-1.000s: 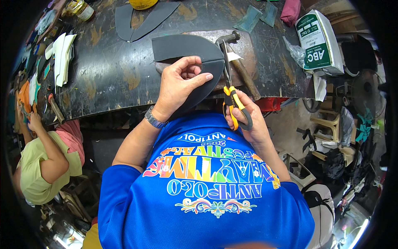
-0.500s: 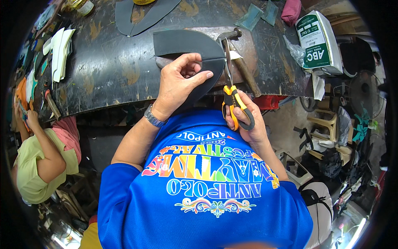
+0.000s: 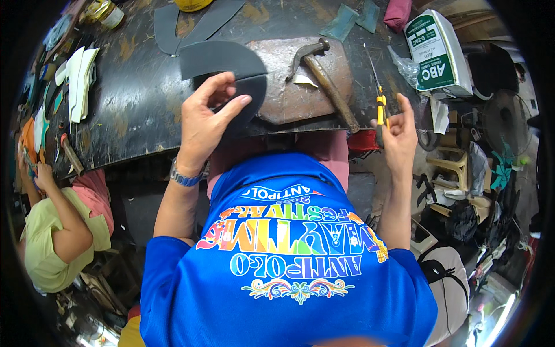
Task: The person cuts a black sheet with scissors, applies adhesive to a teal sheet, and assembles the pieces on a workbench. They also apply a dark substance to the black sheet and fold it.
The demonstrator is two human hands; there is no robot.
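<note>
My left hand (image 3: 205, 115) pinches a black, curved flat piece (image 3: 231, 55), which looks like a shoe upper with a seam across its bend. The thumb and fingers close on its lower arm, partly hiding it. To the right, at the table's near edge, my right hand (image 3: 400, 130) holds a pair of scissors (image 3: 380, 104) by the yellow and black handles. The blades point away from me and look closed; the index finger stretches up beside them. Between my hands a hammer (image 3: 326, 87) rests on a worn flat slab (image 3: 277, 98), next to a small white scrap.
Another black curved piece (image 3: 167, 29) lies at the back of the dark table (image 3: 133, 110), near a jar (image 3: 108, 14). Pale cut pieces (image 3: 81, 87) lie at the left. A green and white box (image 3: 436, 55) stands at the right. A co-worker (image 3: 63, 231) sits at the left.
The scissors have come away from the black piece and moved right with my right hand. My left hand has shifted left with the piece, uncovering more of the slab and hammer.
</note>
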